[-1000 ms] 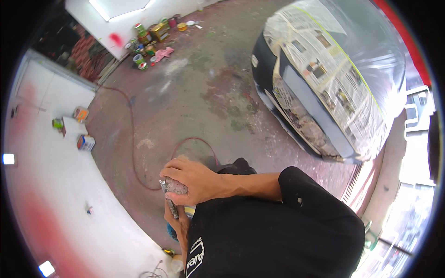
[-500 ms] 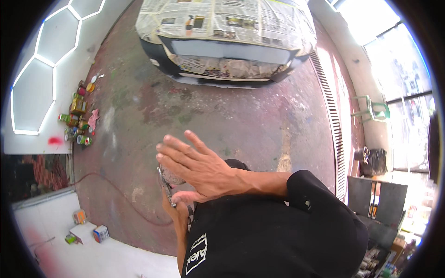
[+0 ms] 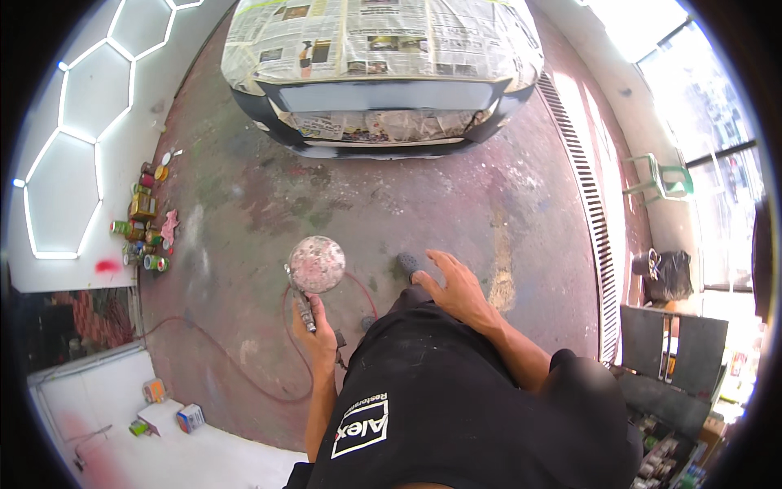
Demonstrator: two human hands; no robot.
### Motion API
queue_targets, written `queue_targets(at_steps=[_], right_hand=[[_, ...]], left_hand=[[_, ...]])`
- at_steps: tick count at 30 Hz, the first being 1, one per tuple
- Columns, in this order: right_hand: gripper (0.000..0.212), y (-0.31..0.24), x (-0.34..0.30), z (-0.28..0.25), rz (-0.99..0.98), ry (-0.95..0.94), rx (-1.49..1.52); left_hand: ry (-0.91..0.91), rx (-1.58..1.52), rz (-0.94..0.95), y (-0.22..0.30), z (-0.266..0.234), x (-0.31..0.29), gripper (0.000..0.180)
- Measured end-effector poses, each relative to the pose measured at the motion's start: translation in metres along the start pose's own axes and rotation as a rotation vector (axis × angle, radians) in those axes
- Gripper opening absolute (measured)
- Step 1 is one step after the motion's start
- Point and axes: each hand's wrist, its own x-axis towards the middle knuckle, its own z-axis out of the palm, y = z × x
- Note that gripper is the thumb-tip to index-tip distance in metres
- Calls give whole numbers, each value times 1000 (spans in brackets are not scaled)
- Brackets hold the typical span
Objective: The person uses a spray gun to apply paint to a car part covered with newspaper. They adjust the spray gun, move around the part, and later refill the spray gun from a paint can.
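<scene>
My left hand (image 3: pixel 322 332) is wrapped around the handle of a paint spray gun (image 3: pixel 318 264), whose round cup is spattered pink and grey. I see the cup from above, over the floor in front of me. My right hand (image 3: pixel 458 292) hangs out to the right of my body, fingers apart, with nothing in it. Ahead of me stands a car (image 3: pixel 391 96) with a pale grey panel across this end and dark sides. Taped newspaper sheets (image 3: pixel 391 37) cover its upper part and a lower opening.
A red hose (image 3: pixel 224 359) trails over the stained floor to the left. Paint cans (image 3: pixel 143 205) crowd the left wall; small boxes (image 3: pixel 191 418) sit on a white surface. Along the right run a floor grate (image 3: pixel 582 191), a green chair (image 3: pixel 669 181), a black bag (image 3: pixel 671 275) and dark panels (image 3: pixel 700 346).
My right hand has moved from in front of the spray gun down to the right, uncovering the cup. The spray gun shows upright in my left hand. My view has shifted slightly.
</scene>
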Motion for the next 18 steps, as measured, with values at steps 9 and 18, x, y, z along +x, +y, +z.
queue_targets(at_steps=[9, 18], right_hand=[[59, 36, 125, -14, -180, -261, -195], [54, -91, 280, 37, -689, -390, -424]], left_hand=[[1007, 167, -120, -80, -93, -51, 44], [1619, 285, -574, -150, -138, -184, 43]])
